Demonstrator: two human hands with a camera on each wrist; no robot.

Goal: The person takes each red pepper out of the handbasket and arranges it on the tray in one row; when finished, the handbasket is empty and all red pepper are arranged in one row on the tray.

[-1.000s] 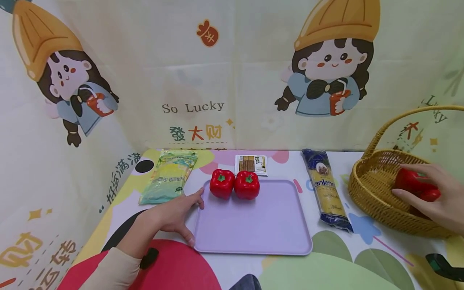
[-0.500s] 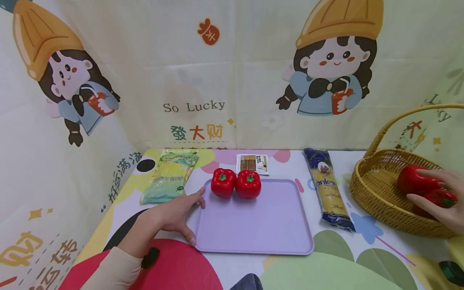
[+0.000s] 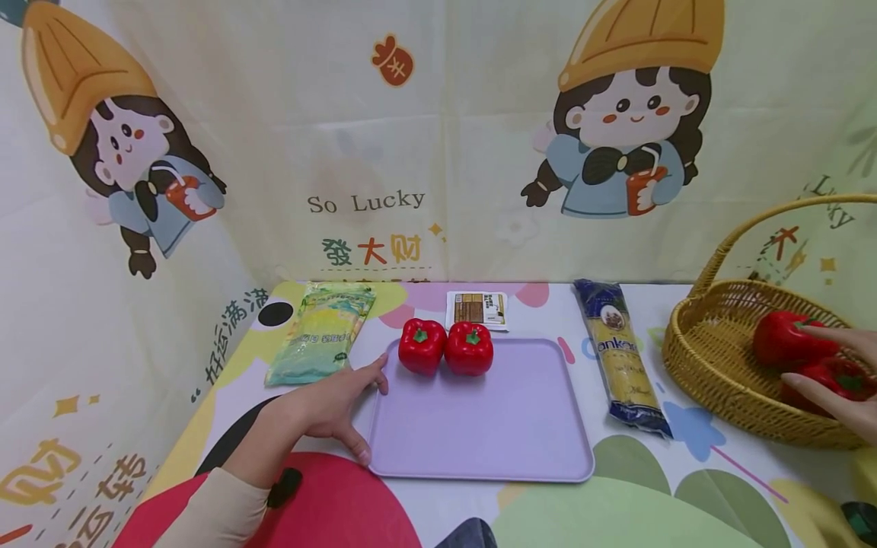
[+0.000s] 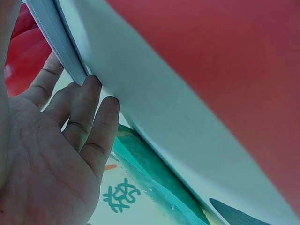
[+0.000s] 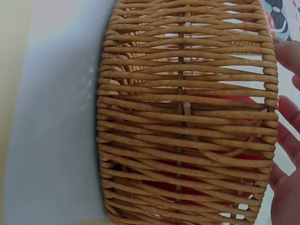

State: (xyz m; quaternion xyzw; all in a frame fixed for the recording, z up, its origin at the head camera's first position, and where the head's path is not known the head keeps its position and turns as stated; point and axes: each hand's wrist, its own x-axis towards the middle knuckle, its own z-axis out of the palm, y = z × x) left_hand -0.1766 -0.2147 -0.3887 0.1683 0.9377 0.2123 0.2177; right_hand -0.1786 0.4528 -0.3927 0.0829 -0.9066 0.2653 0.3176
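Observation:
A lilac tray [image 3: 479,434] lies mid-table, with two red bell peppers [image 3: 421,347] side by side at its back left. My left hand [image 3: 336,411] touches the tray's left edge, thumb and fingers spread apart; the left wrist view shows those fingers [image 4: 93,117] against the rim. Two more red bell peppers [image 3: 791,340] rest in the wicker basket [image 3: 699,388] on the right. Over the basket's right side is my right hand [image 3: 853,380], thumb and fingers apart, partly cut off by the frame. The right wrist view shows this hand [image 5: 288,140] beyond the woven wall, with red showing through the gaps.
A green-yellow packet [image 3: 318,335] lies behind the left hand. A small flat packet [image 3: 477,310] is behind the tray. Between tray and basket lies a blue and yellow pasta bag [image 3: 620,358]. The basket's tall handle [image 3: 722,243] arches over it.
My right hand has let go of the pepper in the basket and drawn back to the right, uncovering both peppers there. The left hand stays at the tray.

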